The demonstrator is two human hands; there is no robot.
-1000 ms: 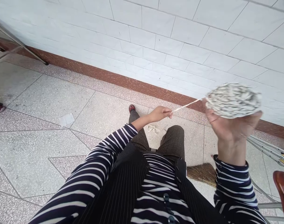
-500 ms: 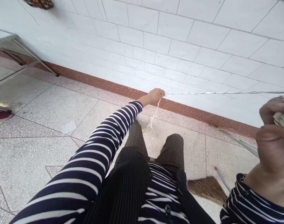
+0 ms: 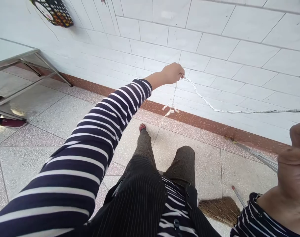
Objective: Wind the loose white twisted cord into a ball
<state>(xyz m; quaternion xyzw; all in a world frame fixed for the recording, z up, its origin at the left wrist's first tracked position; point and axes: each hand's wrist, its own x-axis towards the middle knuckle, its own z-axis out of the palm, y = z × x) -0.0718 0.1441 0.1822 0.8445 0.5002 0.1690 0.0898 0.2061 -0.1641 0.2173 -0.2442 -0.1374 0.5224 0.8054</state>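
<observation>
My left hand [image 3: 174, 72] is closed on a thin, white twisted rope [image 3: 211, 107], near the wall. From the fingers the rope sags, then runs out past the right edge. Its frayed, knotted end [image 3: 171, 111] dangles below the hand. My right hand [image 3: 294, 164] is partly cut off at the right edge, fingers curled. Whatever it grips lies outside the picture now; half a second ago a bundle of whitish rope showed in it.
A white tiled wall [image 3: 142, 34] with a red-brown base strip rises ahead. A metal-framed table [image 3: 45, 62] stands left, a patterned bag [image 3: 56, 14] above it. Another person's shoe [image 3: 13, 122] shows at far left. A straw broom [image 3: 220, 210] and pale poles [image 3: 261, 158] lie at right.
My left hand has risen and moved slightly right. The rope, nearly straight before, now hangs slack. My right hand has shifted right and down, taking the bundle out of view.
</observation>
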